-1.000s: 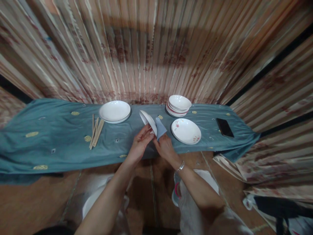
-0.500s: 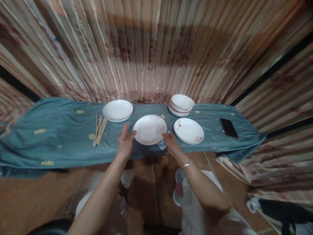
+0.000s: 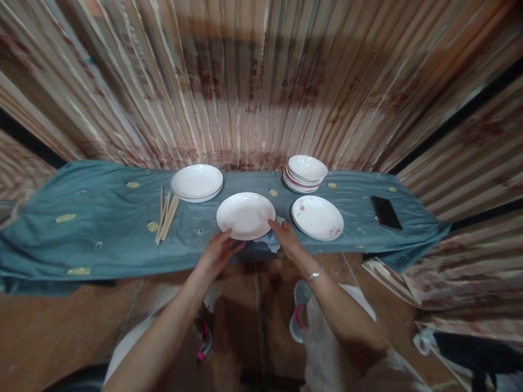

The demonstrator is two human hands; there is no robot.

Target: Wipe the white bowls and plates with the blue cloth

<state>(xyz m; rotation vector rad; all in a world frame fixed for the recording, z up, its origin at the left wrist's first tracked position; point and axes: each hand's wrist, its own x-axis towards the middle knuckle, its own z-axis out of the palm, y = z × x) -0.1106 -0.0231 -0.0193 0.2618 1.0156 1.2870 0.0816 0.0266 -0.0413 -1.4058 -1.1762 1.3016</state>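
A white plate is held between my two hands over the front middle of the cloth-covered table. My left hand grips its near left rim, thumb on top and fingers underneath. On the right rim, my right hand is closed, with its thumb over the edge. A light blue cloth shows under the plate beside my right hand; whether the fingers hold it too, I cannot tell. White plates with a floral pattern lie stacked just to the right. Behind on the left are more stacked white plates.
Several bowls stand stacked at the back right. Wooden chopsticks lie at the left, and a black phone at the right. A patterned curtain hangs behind the table, which has a teal cloth.
My left hand has moved from the plate's left side to its near left rim and closed there. The plate has shifted slightly left. My right hand keeps its grip on the right rim.
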